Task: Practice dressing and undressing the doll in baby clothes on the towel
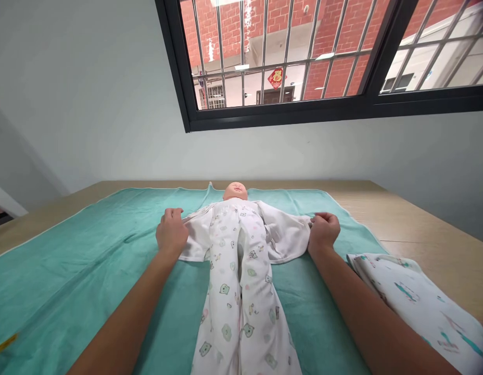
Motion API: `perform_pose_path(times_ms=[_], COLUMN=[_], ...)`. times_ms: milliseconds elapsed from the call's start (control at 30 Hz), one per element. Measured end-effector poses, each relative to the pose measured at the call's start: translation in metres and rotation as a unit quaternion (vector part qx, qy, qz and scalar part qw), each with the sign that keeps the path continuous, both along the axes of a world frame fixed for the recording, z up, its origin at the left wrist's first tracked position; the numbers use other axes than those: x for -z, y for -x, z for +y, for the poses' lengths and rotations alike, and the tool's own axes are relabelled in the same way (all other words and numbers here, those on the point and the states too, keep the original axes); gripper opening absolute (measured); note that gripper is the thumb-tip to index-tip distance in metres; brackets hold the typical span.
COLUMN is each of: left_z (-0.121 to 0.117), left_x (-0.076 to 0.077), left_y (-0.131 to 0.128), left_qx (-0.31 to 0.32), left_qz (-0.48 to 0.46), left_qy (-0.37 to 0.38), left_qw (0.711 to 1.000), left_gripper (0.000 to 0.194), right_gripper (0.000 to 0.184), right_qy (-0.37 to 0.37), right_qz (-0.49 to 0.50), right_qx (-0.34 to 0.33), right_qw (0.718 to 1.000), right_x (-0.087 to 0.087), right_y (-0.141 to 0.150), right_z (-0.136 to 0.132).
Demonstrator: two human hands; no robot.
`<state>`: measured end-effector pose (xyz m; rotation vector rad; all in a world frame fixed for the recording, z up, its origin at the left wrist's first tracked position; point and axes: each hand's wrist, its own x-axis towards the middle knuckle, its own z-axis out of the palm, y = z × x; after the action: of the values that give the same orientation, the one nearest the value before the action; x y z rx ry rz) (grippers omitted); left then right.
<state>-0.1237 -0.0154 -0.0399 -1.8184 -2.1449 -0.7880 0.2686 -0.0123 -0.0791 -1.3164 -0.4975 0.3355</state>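
- Clasping: left hand (172, 232), one, bare; its fingers are gripping the outer edge of the left white flap (198, 237), the fingertips being partly hidden.
- Right hand (323, 232), one, bare; its thumb and fingers are pinching the outer corner of the right white flap (288, 239). The two hands are resting well apart, one on either side.
- Baby doll (236, 191), one; is lying face up near the far edge of the cloth below it, its head showing. Whether the body is wearing the clothing or only lying beneath it, cannot tell.
- Printed garment (224, 265), one, white with small animal motifs; is lying lengthwise between the flaps, its two legs running towards the camera.
- Teal cloth (89, 281), one; is covering much of the worktop (382, 208), creasing at left.
- Folded cloth (421, 302), one, white, green print; is lying at right, the right forearm (364, 312) partly hiding it.
- Yellow strip (4, 345), one; is lying at lower left, running out of view.
- Window (284, 117), dark-framed; is standing beyond the worktop, metal bars (296, 63) crossing it, a red diamond decoration (276, 77) showing outside.
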Motion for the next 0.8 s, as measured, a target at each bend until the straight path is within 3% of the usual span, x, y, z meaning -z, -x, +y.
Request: perform_pose_path(times_ms=[67,133,200,267,333,400,467,600,800], left_z=[-0.002,-0.004,-0.006,-0.007,-0.007,-0.005,-0.001,0.003,0.007], left_x=[0.001,0.002,0.004,0.008,0.013,0.018,0.022,0.028,0.032], left_y=[-0.009,-0.02,-0.032,-0.041,-0.045,-0.043,-0.039,-0.032,-0.027], left_qx=[0.072,0.174,0.269,0.32,0.333,0.322,0.295,0.237,0.15], left_qz=[0.015,-0.025,-0.09,-0.139,-0.139,-0.094,-0.045,0.005,0.059], left_qy=[-0.069,-0.089,-0.056,-0.011,0.006,0.003,0.01,0.057,0.068], left_qw=[0.995,0.98,0.957,0.937,0.933,0.942,0.954,0.97,0.985], left_gripper=[0.042,0.038,0.035,0.034,0.035,0.038,0.042,0.051,0.054], right_gripper=[0.022,0.021,0.023,0.029,0.035,0.04,0.043,0.049,0.055], right_qy=[-0.013,-0.048,-0.063,-0.042,-0.014,0.004,0.027,0.104,0.182], right_qz=[-0.098,-0.255,-0.422,-0.55,-0.632,-0.671,-0.676,-0.654,-0.645], right_qx=[0.015,0.012,-0.02,-0.069,-0.118,-0.154,-0.175,-0.201,-0.213], right_qw=[0.995,0.966,0.904,0.831,0.766,0.725,0.715,0.722,0.711], right_x=[-0.007,-0.017,-0.025,-0.03,-0.03,-0.024,-0.014,0.005,0.01], right_y=[0.001,0.009,0.025,0.045,0.064,0.077,0.08,0.066,0.055], right_z=[-0.003,-0.009,-0.016,-0.024,-0.03,-0.032,-0.03,-0.018,-0.013])
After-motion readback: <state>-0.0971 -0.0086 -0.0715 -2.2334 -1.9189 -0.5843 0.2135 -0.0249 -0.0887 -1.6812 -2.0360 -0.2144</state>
